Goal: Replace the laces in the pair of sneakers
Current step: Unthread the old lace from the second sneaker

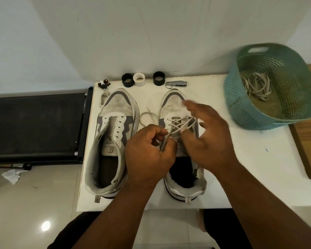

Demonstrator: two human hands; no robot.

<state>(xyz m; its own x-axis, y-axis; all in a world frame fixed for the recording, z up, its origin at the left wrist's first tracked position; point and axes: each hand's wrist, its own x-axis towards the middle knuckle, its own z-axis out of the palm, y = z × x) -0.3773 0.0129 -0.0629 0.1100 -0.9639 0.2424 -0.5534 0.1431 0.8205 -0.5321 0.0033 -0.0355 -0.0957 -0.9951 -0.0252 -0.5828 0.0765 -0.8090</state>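
Note:
Two white and grey sneakers stand side by side on the white table [241, 168], toes pointing away from me. The left sneaker [113, 141] has no lace in its eyelets. The right sneaker [176, 108] carries a white lace [180, 123] crossed through its front eyelets. My left hand [149, 155] is closed around one end of that lace above the tongue. My right hand [206, 135] hovers over the right side of the shoe, blurred, with a strand of the lace hooked on its fingers. A loose loop of lace [147, 117] lies between the shoes.
A teal perforated basket [269, 85] holding several coiled laces [258, 85] stands at the table's right. Along the far edge sit two black rings [127, 79], a white ring [139, 79], a nail clipper [176, 84] and a small figurine [103, 83]. Another lace piece [103, 98] lies beside the left toe.

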